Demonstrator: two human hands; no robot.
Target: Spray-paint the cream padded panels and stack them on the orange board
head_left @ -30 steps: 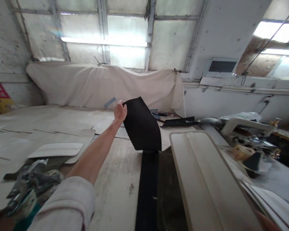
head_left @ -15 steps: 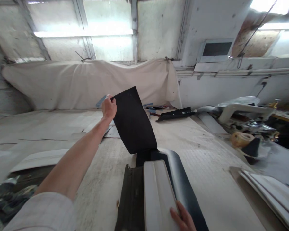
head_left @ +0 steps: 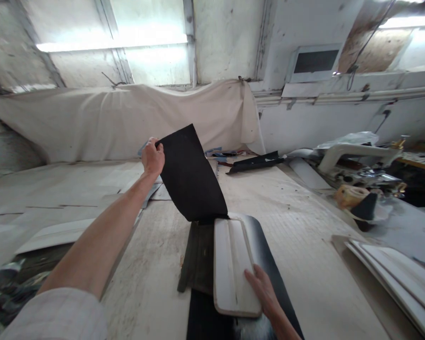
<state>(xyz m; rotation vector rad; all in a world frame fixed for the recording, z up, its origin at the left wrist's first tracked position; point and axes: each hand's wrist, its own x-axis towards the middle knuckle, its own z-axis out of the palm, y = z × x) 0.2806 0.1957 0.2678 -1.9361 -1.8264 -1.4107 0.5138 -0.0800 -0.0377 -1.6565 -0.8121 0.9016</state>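
My left hand (head_left: 153,157) pinches the upper left corner of a black flexible sheet (head_left: 194,174), which stands raised and curves down to the work below. Along the right edge of a white rounded board (head_left: 233,274), my right hand (head_left: 264,288) grips with its fingers on top; the thumb is hidden. Beneath and left of that board lies a dark, flat folded piece (head_left: 200,257). A glossy black sheet (head_left: 272,274) shows under the board's right side, and its full outline is hidden.
Pale boards lie stacked (head_left: 393,278) at the right. Beyond them are a sewing machine (head_left: 354,160) and a tape roll (head_left: 350,196). Black scraps (head_left: 255,162) rest at the table's back, before a draped cloth (head_left: 134,123). Cluttered items (head_left: 7,288) fill the lower left.
The white board and dark folded piece have moved away from me, up to the raised sheet's lower edge. My right hand moved forward with the board. My left hand still holds the sheet.
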